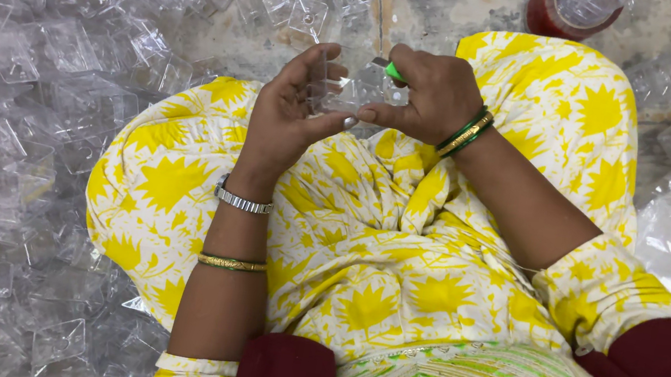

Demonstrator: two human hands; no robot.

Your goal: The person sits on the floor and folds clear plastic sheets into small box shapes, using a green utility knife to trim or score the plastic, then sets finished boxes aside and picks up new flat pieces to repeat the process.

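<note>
While both hands grip it, clear plastic tray (pixel 357 93) faces upward.

yellow floral dress (pixel 380 249), clear plastic trays (pixel 30 77)

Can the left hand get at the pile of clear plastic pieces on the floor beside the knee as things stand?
Probably not yet: the left hand is holding a clear plastic piece together with the right hand. The pile itself lies open.
</note>
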